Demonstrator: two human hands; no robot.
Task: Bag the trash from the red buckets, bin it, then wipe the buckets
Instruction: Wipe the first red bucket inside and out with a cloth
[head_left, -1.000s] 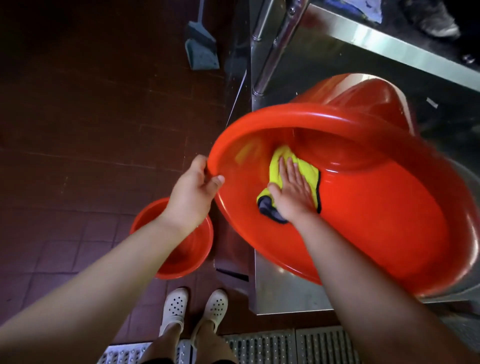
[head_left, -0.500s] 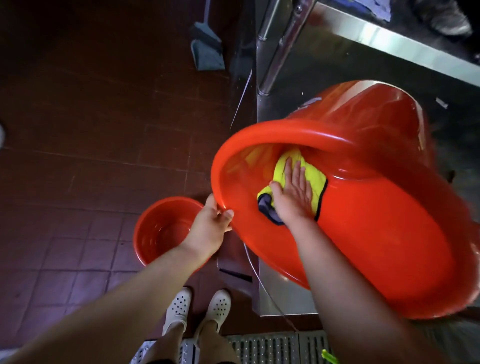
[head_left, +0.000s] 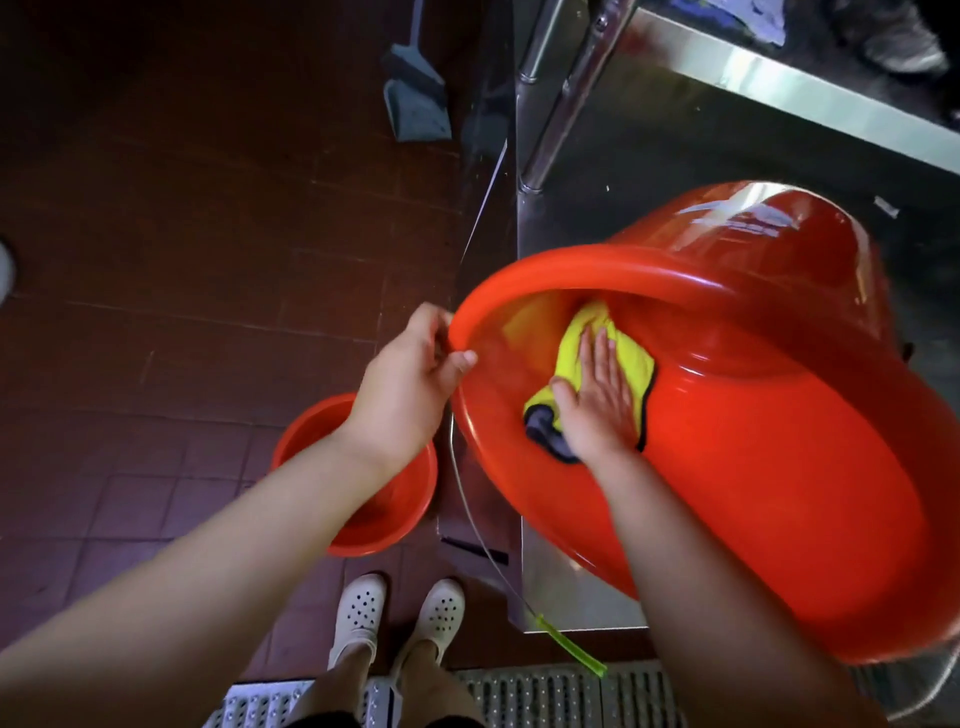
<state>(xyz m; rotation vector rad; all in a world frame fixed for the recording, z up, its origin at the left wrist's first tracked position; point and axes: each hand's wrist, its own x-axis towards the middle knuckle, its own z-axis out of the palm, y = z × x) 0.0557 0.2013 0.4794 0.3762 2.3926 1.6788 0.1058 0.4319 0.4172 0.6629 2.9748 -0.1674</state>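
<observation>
A large red bucket (head_left: 753, 467) lies tilted on its side on a steel surface, its mouth turned toward me. My left hand (head_left: 410, 384) grips the left part of its rim. Inside, my right hand (head_left: 597, 400) lies flat with fingers spread, pressing a yellow cloth (head_left: 587, 348) with a dark edge against the inner wall. The bucket's wire handle (head_left: 483, 530) with a green grip hangs below the rim. A smaller red bucket (head_left: 389, 514) stands upright on the floor, partly hidden by my left forearm.
The steel table (head_left: 675, 140) with its tubular legs fills the upper right. A grey dustpan (head_left: 415, 98) stands on the dark red tiled floor beyond. My white perforated shoes (head_left: 395, 613) stand by a metal floor grate (head_left: 545, 696).
The big bucket has rolled on its side, and my left hand has shifted up along its rim. My right hand has slid the yellow cloth over the inner wall.
</observation>
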